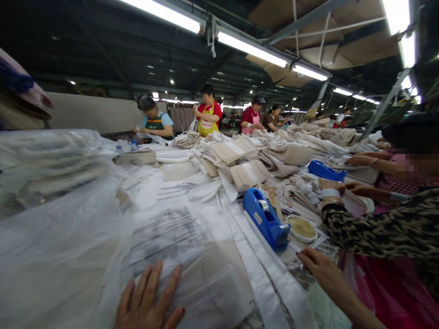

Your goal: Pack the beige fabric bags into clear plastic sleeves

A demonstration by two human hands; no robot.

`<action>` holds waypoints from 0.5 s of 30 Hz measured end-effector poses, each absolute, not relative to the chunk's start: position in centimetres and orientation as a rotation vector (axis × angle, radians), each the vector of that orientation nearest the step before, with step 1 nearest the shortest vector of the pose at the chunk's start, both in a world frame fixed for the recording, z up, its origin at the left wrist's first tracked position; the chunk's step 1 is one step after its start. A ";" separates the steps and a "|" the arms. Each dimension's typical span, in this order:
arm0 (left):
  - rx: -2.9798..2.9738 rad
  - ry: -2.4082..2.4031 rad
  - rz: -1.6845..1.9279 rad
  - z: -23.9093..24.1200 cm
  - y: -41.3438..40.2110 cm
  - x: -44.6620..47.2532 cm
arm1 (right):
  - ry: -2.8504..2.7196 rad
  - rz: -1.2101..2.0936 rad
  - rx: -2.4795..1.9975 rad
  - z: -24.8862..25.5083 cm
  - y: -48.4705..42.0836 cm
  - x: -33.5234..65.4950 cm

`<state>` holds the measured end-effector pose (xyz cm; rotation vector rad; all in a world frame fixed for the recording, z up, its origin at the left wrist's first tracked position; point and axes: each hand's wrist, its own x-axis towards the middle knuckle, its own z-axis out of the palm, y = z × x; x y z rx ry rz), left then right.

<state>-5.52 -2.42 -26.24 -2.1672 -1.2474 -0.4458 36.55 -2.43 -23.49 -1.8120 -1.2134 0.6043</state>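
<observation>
My left hand (151, 297) lies flat with fingers spread on a clear plastic bag (219, 297) with a beige fabric piece inside. Black printed lines run across the plastic (168, 230) just beyond my fingertips. On the right, my right hand (318, 269) has its fingers pinched together; anything between the fingertips is too small to make out. It is just below the front end of a blue tape dispenser (265, 219), apart from it. A roll of tape (263, 204) sits in the dispenser. Beside it is a round, shallow tub (302, 228) with something tan inside.
Folded beige fabric pieces (249, 174) are heaped across the table. A second blue dispenser (325, 170) stands farther right. Stacked plastic-wrapped goods (51, 169) rise on the left. A co-worker's patterned sleeve (363, 228) reaches in close at right; several people work across the table.
</observation>
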 end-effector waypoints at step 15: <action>-2.176 -1.421 -0.456 -24.9 -3.4 -4.2 | -3.270 0.196 -0.838 -13.4 1.1 17.7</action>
